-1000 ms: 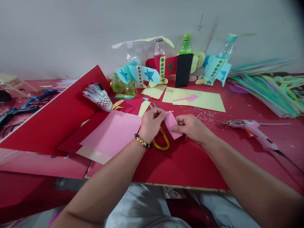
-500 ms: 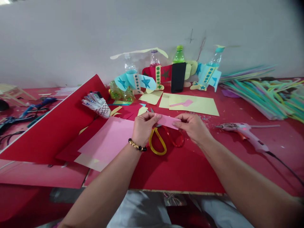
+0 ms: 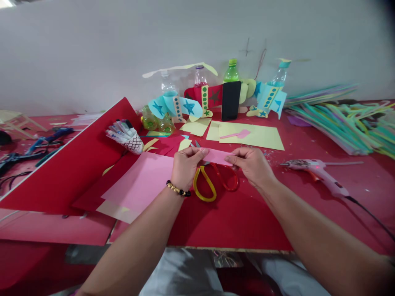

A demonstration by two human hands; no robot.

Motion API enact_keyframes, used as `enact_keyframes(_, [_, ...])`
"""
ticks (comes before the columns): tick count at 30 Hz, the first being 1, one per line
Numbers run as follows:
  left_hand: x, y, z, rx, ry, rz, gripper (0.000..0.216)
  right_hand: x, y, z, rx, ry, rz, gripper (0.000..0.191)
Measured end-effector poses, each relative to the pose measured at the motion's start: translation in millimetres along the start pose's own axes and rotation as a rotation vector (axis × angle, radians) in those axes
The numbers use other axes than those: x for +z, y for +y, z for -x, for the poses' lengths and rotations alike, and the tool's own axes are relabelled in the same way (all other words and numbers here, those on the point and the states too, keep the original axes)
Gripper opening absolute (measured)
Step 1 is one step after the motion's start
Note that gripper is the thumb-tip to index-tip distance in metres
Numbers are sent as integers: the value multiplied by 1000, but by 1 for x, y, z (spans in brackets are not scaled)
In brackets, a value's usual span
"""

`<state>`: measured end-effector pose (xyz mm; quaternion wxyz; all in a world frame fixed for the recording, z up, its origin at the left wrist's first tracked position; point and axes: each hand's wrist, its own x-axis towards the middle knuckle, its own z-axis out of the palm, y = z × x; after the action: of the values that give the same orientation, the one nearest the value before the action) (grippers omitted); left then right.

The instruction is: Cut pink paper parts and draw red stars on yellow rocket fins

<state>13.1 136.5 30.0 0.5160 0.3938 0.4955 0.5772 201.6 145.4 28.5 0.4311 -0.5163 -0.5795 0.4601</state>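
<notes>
Between my two hands is a small pink paper piece (image 3: 217, 156), held level above the red table. My left hand (image 3: 187, 166), with a beaded bracelet at the wrist, pinches its left end between thumb and fingers. Its right end is pinched by my right hand (image 3: 251, 164). Below the paper lie scissors (image 3: 205, 189) with one yellow and one red handle; the paper and my left hand partly hide their blades. Left of my left hand rests a larger pink sheet (image 3: 138, 176). Beyond my hands, a pink cut-out (image 3: 242, 134) lies on a pale yellow sheet (image 3: 268, 139).
A pink glue gun (image 3: 321, 170) with a cord lies at right, near a heap of coloured strips (image 3: 336, 123). Decorated bottles (image 3: 233, 72) and a black phone (image 3: 231, 100) stand at the back. A pen holder (image 3: 132, 142) leans by a tilted red board (image 3: 77, 164).
The pink paper piece has levelled slightly, and my right fingers have shifted a little on its right end. Both hands keep hold of it in about the same place.
</notes>
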Motion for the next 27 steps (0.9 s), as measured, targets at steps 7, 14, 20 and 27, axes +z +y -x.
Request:
enact_keyframes(7, [0, 2, 1, 6, 8, -4, 31, 0, 4, -1, 9, 3, -85, 32])
enact_keyframes(14, [-1, 0, 0, 38, 7, 23, 25, 2, 4, -2, 55, -21, -161, 35])
enact_keyframes(20, [-3, -3, -3, 90, -3, -26, 24, 2, 5, -2, 90, -52, -225, 34])
enact_keyframes(27, [-1, -2, -1, 158, -21, -99, 20, 1, 6, -3, 100, -66, -256, 34])
